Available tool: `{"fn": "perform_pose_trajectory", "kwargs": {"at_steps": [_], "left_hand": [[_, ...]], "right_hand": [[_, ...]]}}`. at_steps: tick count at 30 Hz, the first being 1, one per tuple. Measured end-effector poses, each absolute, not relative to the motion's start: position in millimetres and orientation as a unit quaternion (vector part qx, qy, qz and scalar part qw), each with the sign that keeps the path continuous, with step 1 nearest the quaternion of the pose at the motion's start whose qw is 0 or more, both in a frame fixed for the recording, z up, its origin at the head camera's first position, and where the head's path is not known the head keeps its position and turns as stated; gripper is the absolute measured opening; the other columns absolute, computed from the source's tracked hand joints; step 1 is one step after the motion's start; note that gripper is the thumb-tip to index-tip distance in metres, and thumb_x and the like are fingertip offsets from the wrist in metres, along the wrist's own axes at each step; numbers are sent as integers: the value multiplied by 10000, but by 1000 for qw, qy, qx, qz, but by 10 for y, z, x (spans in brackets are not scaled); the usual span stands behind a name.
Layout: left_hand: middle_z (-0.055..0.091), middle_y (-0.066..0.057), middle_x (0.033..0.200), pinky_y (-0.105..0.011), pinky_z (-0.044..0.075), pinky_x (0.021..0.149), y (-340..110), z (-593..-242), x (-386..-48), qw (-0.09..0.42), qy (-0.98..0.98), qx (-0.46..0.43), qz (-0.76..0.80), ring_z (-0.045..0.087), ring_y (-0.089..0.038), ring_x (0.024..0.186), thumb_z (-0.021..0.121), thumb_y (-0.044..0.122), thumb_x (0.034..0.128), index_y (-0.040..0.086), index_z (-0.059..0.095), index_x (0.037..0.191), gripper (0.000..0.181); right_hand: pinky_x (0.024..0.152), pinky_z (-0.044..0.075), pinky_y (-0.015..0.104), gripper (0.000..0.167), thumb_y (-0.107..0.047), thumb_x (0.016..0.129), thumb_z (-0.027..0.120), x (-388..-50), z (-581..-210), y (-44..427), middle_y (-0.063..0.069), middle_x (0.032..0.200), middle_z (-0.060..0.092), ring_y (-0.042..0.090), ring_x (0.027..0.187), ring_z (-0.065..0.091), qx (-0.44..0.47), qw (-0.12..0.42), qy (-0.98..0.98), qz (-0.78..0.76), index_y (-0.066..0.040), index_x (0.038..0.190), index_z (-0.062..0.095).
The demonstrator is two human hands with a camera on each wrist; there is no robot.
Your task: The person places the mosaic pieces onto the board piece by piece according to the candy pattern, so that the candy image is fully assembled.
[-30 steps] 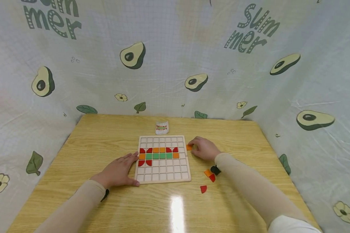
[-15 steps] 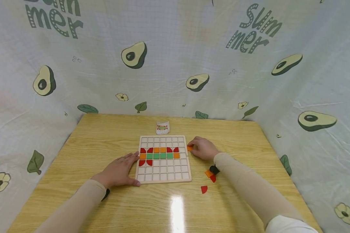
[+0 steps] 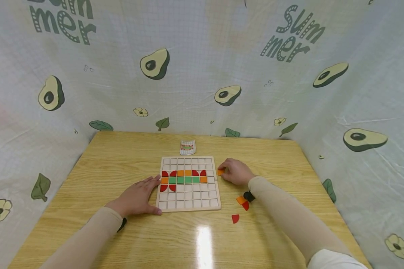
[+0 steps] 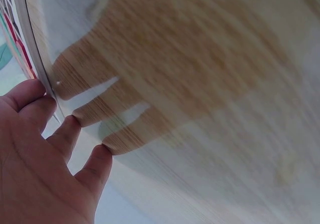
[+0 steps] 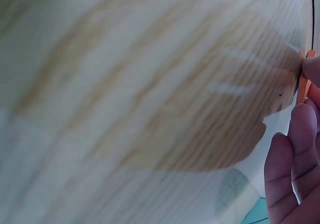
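Observation:
A pale wooden grid board [image 3: 192, 204] lies mid-table, with red quarter-circle tiles [image 3: 163, 188], orange square tiles [image 3: 184, 173] and green square tiles [image 3: 184, 180] set in three of its rows. My left hand [image 3: 137, 197] rests with spread fingers along the board's left edge; in the left wrist view its fingertips [image 4: 106, 150] touch the table. Just off the board's right edge, my right hand [image 3: 236, 172] pinches an orange tile [image 3: 220, 172]. The right wrist view shows that tile edge-on between thumb and fingers [image 5: 302, 129].
Behind the board lies a small pattern card [image 3: 187, 147]. Near my right wrist are a loose orange tile [image 3: 240, 200] and a red quarter-circle tile [image 3: 245, 206], with another red tile [image 3: 235, 218] closer to me. A printed curtain [image 3: 195, 45] hangs beyond the table's edges.
The orange tile in my right hand has shifted slightly to the right, away from the board's edge. My left hand stays in place against the board.

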State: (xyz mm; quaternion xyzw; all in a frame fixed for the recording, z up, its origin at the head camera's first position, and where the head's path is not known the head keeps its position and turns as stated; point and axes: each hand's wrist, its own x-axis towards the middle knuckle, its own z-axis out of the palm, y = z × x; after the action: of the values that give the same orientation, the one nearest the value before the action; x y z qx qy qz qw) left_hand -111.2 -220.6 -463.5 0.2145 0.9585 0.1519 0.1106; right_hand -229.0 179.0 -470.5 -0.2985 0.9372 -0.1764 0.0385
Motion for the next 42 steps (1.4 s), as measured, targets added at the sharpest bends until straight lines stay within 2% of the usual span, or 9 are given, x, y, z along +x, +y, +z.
{"fn": "perform_pose_trajectory", "kwargs": {"at_steps": [24, 34, 42], "left_hand": [[297, -139, 1601, -615, 286, 1100, -2193, -4597, -1094, 110, 957, 217, 156, 306, -406, 1428, 762, 699, 712, 10, 417, 1499, 1101], [304, -137, 1598, -604, 291, 1102, -2191, -4595, -1095, 106, 958, 221, 152, 312, -397, 1428, 757, 704, 714, 11, 421, 1498, 1099], [293, -132, 1604, -609, 288, 1101, -2203, -4604, -1099, 107, 958, 218, 151, 310, -397, 1429, 754, 711, 711, 14, 415, 1501, 1107]], "right_hand": [[665, 477, 264, 235, -228, 877, 752, -2203, -4665, 1805, -52, 982, 613, 78, 709, 510, -322, 24, 929, -181, -149, 1099, 749], [665, 477, 242, 229, -255, 873, 746, -2160, -4580, 1481, -108, 995, 607, 70, 709, 517, -334, 46, 924, -180, -202, 1096, 759], [739, 494, 230, 252, -256, 895, 733, -2064, -4579, 1041, -91, 1029, 628, 68, 827, 557, -379, 52, 908, -171, -180, 1133, 758]]}}
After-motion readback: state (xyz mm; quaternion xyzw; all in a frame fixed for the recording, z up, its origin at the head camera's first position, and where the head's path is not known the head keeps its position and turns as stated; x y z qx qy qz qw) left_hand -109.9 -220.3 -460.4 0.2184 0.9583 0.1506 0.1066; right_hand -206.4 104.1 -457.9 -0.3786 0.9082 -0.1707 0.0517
